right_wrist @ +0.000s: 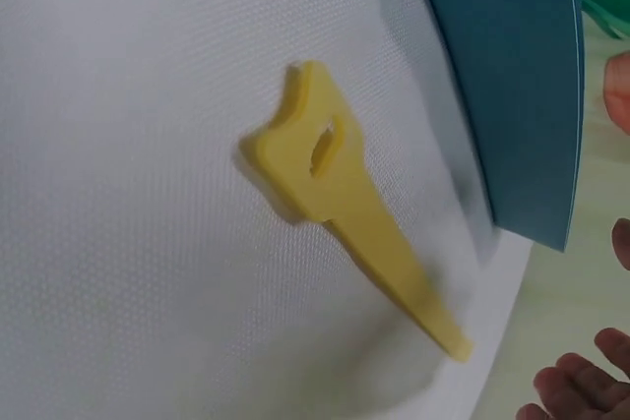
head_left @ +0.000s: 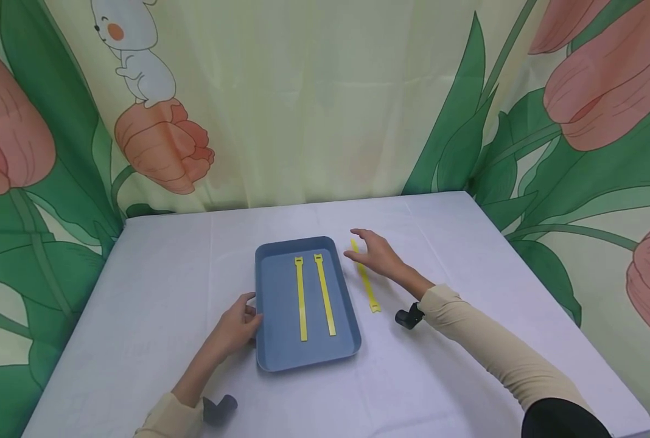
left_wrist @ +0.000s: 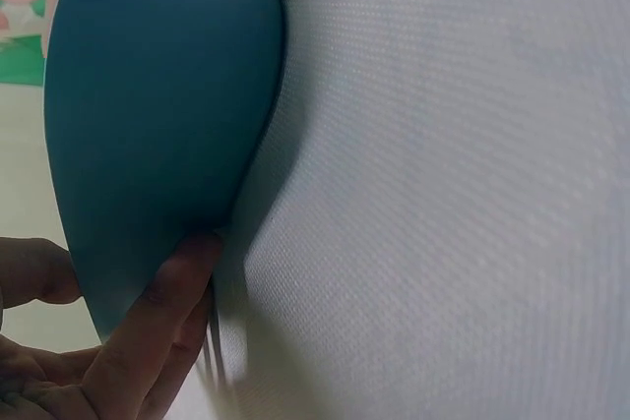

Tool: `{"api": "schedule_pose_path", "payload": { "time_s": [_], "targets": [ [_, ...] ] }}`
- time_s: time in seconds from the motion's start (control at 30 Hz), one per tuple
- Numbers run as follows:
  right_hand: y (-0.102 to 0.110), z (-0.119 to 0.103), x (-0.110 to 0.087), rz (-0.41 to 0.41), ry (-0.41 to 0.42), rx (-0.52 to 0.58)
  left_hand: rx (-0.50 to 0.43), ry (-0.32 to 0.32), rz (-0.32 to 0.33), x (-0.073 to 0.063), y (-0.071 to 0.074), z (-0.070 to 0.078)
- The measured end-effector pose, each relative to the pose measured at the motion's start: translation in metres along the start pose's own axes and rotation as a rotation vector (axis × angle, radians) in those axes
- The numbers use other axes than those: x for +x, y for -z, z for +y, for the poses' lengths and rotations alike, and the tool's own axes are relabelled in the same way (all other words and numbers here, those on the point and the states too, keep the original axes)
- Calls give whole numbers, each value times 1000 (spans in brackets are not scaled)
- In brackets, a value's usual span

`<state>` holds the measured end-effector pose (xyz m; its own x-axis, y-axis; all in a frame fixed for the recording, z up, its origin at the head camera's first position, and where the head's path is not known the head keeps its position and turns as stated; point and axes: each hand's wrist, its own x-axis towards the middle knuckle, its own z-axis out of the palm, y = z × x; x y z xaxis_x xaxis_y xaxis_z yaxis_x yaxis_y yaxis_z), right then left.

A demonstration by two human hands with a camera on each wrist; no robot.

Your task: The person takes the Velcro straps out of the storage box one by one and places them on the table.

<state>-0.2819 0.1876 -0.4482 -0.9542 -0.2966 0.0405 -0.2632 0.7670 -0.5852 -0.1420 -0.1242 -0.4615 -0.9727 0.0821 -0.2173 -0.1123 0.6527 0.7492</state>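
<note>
Over the right side of the surface [head_left: 434,371], it's the right hand [head_left: 381,254] hovering, fingers and thumb spread with a gap between them, gripping nothing. Right beneath it, there's the loose yellow strap [head_left: 370,293], flat on the white cloth [head_left: 204,255], just beside the tray's right wall. Its wide, notched end points toward the person, its narrow end runs away, and the right wrist view catches the slot cut through that wide head.

Across to the left hand [head_left: 237,323], and this one's busy: bent fingers press low on the tray's outer wall, the thumb up at the rim, holding the blue tray [head_left: 274,347] by its left side. The tray sits level on the surface, longer from front to back than across.

Inside it, two more straps! The left yellow strap [head_left: 301,298] and the right yellow strap [head_left: 325,296] lie side by side, apart, slotted heads at the far end, so they face the opposite way from the loose one.

Further out, beige sleeves [head_left: 481,331] cover both forearms, with a small black device [head_left: 409,316] by the right wrist. Behind it all hangs a pale curtain [head_left: 314,103], printed with big pink tulips and green leaves.
</note>
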Motion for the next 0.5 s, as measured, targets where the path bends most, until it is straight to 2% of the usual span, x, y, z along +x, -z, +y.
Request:
{"api": "schedule_pose_path", "payload": {
  "time_s": [0.27, 0.5],
  "targets": [
    [-3, -7, -2, -59, 135, 44, -13, -5, -2, -1, 1, 1],
    [-6, -13, -2, -138, 217, 71, -22, -4, -9, -1, 2, 1]
  ]
}}
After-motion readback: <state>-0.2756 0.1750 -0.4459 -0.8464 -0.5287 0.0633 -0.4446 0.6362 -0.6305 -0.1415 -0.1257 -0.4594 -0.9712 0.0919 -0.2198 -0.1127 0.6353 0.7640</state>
